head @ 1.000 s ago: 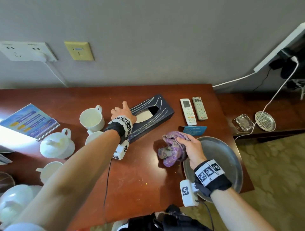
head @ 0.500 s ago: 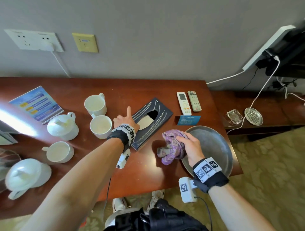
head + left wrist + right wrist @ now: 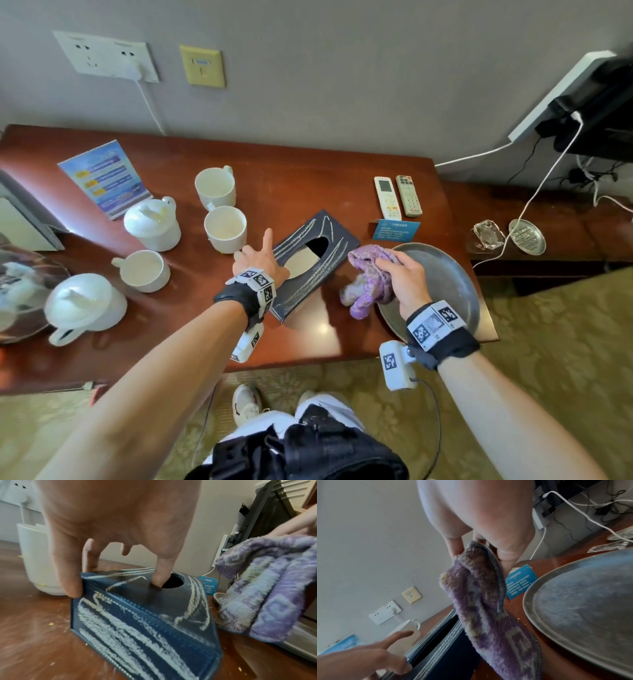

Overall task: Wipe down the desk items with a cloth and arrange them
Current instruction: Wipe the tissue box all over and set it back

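A dark blue tissue box (image 3: 308, 270) streaked with pale dust lies at an angle in the middle of the red-brown desk (image 3: 308, 171). My left hand (image 3: 260, 260) grips its left edge. The thumb presses on the top beside the round opening, as the left wrist view shows on the box (image 3: 154, 622). My right hand (image 3: 404, 274) holds a bunched purple cloth (image 3: 368, 281), which hangs just right of the box, over the rim of a round metal tray (image 3: 445, 284). The cloth (image 3: 488, 608) hangs close to the box's right end.
Three white cups (image 3: 225, 228) and two lidded white pots (image 3: 152, 222) stand left of the box. Two remotes (image 3: 387, 197) and a blue card (image 3: 395, 229) lie behind the tray. A leaflet (image 3: 104, 176) sits far left. A glass ashtray (image 3: 488, 234) and a cable lie on the lower shelf at right.
My left hand has slid from the box's far corner to its nearer left edge, and the box has turned a little. My right hand and the cloth have come up closer to the box.
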